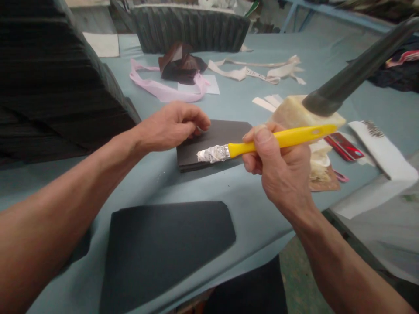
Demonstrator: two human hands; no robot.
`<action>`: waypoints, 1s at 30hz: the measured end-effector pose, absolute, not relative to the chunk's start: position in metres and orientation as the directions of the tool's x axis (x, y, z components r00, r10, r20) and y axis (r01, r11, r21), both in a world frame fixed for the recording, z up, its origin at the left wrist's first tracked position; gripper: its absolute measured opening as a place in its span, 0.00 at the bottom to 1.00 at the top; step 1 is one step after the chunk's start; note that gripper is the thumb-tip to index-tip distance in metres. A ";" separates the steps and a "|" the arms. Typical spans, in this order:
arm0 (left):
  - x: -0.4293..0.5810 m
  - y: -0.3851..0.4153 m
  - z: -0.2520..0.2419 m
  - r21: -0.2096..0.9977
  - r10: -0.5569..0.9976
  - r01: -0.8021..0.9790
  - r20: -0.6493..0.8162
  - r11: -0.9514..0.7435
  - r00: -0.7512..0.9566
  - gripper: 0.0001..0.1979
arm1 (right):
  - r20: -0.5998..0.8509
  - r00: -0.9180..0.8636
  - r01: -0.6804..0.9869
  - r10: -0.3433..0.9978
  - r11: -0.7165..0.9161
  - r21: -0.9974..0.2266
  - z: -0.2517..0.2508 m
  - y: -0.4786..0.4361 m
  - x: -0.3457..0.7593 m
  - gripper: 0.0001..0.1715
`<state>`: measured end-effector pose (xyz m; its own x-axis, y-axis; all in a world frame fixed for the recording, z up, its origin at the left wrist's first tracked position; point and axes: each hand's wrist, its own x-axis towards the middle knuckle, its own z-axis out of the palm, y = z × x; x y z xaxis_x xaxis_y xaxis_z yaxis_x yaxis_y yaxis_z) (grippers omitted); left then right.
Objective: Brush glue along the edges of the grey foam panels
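Note:
My right hand [283,163] is closed around a brush [284,138] with a yellow handle. Its whitish, crusted bristles point left over a small stack of dark grey panels [225,131]. At the left part of that stack is my left hand [173,126], its fingers curled in and the thumb close to the index finger. Whatever those fingertips may pinch is hidden. Nearer to me a larger black panel [170,244] with cut corners lies flat on the blue-green table covering [209,187].
A tall stack of black sheets [49,87] rises at the left. A dark tube [356,69] reaches a yellowish block [294,109] at the right, near a red packet [345,147]. Behind lie pink cloth [160,90], pale strips [235,72] and a row of dark pieces [193,30].

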<state>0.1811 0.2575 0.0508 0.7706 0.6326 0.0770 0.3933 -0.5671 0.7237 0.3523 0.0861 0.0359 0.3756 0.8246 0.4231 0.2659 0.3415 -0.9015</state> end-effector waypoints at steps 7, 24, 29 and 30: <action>0.186 0.266 0.045 0.733 0.610 0.424 -0.015 -0.532 0.792 0.21 | 0.414 0.240 0.323 0.878 0.330 -0.887 0.038 0.100 0.339 0.24; 0.190 0.260 0.046 0.703 0.625 0.458 -0.024 -0.544 0.780 0.17 | 0.456 0.162 0.539 0.875 0.309 -0.784 0.045 0.109 0.327 0.21; 0.191 0.260 0.047 0.684 0.655 0.517 -0.075 -0.516 0.752 0.20 | 0.451 0.162 0.584 0.878 0.283 -0.761 0.044 0.105 0.335 0.22; 0.191 0.260 0.048 0.681 0.654 0.525 -0.089 -0.510 0.751 0.20 | 0.453 0.161 0.589 0.877 0.283 -0.757 0.044 0.105 0.338 0.22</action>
<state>0.1914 0.2597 0.0484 0.7509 0.6544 -0.0885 0.5249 -0.5101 0.6814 0.3377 0.1046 0.0436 0.1612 0.8767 0.4533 0.5892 0.2830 -0.7568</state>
